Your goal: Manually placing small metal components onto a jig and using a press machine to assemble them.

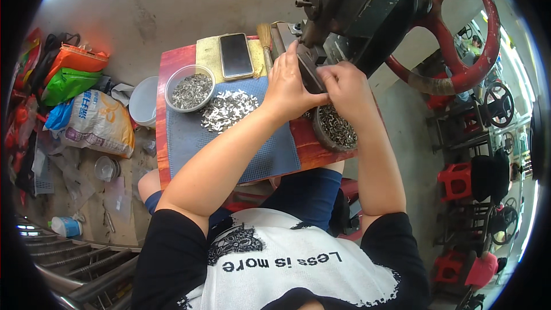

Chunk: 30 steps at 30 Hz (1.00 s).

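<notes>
At the base of a dark hand press (356,6), both my hands are close together. My left hand (287,83) lies along the press bed (310,69), fingers stretched toward the tool and thumb spread to the right; no held thing shows in it. My right hand (349,89) is closed beside it, fingers curled in at the bed; whatever they pinch is hidden. Below the right hand stands a round tub (327,140) of small metal parts. Left of my left forearm, a loose pile of small silvery-white pieces (229,110) lies on a blue mat (267,152), next to a clear round tub (167,93) of metal pieces.
A phone (236,55) rests on a yellow cloth (208,51), beside a small brush (264,34). The red tabletop (166,161) meets a wall. The press's red handwheel (488,28) rises at right. Bags (100,123) and a white bucket (143,102) stand left of the table.
</notes>
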Each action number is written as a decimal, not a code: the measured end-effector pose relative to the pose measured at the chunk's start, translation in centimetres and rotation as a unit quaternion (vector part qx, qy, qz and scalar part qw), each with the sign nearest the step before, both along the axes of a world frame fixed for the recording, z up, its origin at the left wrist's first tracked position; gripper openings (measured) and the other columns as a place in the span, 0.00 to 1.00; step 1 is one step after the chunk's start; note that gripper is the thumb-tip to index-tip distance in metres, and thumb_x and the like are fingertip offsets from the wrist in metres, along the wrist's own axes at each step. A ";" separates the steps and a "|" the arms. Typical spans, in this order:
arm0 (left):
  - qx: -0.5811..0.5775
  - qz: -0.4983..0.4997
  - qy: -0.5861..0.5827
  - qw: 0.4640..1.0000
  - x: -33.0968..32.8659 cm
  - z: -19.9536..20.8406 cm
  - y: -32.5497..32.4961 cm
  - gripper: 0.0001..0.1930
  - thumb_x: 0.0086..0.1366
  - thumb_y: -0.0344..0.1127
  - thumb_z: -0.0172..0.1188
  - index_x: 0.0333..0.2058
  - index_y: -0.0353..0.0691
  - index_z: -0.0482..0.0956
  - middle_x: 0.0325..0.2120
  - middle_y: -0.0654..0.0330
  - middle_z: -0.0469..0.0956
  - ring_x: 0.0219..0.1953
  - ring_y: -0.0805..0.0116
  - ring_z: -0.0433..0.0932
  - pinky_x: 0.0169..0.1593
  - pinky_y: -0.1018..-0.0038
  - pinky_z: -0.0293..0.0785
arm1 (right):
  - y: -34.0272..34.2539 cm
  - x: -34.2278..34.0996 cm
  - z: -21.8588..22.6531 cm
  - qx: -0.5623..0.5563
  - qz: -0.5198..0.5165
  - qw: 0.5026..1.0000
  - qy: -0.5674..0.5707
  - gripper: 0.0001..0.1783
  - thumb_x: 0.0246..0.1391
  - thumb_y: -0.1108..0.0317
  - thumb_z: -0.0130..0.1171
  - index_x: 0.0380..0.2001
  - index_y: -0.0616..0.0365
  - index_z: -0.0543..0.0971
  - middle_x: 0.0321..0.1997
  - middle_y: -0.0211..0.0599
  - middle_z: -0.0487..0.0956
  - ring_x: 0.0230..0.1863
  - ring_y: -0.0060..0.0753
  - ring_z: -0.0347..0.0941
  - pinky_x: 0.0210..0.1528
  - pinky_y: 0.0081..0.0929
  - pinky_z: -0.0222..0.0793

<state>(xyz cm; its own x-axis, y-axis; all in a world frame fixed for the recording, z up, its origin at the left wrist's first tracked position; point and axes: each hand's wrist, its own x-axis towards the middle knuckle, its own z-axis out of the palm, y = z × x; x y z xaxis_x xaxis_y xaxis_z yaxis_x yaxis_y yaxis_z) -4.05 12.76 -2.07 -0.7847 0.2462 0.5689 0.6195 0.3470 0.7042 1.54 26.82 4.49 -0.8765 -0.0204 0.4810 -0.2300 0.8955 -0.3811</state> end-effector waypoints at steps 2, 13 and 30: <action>-0.014 -0.007 -0.007 1.000 0.5 0.1 0.2 0.66 0.38 0.49 0.80 0.68 0.29 0.47 0.59 0.39 0.64 0.63 0.42 0.64 0.66 0.55 0.60 | 1.6 -1.3 -1.3 -0.066 -0.029 0.995 0.063 0.15 0.62 0.63 0.53 0.37 0.64 0.81 0.38 0.57 0.80 0.43 0.62 0.76 0.47 0.50 0.70; -0.051 -0.006 -0.036 0.998 0.7 0.6 -0.4 0.67 0.40 0.53 0.80 0.69 0.27 0.46 0.61 0.39 0.63 0.64 0.44 0.63 0.68 0.57 0.57 | 3.1 -2.0 -1.4 -0.027 -0.110 0.989 0.098 0.17 0.58 0.59 0.59 0.39 0.65 0.80 0.41 0.60 0.80 0.47 0.63 0.74 0.52 0.49 0.68; -0.056 -0.061 -0.090 0.993 -4.4 0.8 -0.2 0.74 0.36 0.58 0.80 0.70 0.25 0.40 0.65 0.41 0.61 0.70 0.48 0.57 0.73 0.45 0.31 | 22.5 5.2 14.8 -0.118 -0.298 0.916 0.242 0.22 0.52 0.71 0.67 0.45 0.67 0.69 0.34 0.41 0.79 0.25 0.31 0.80 0.32 0.28 0.78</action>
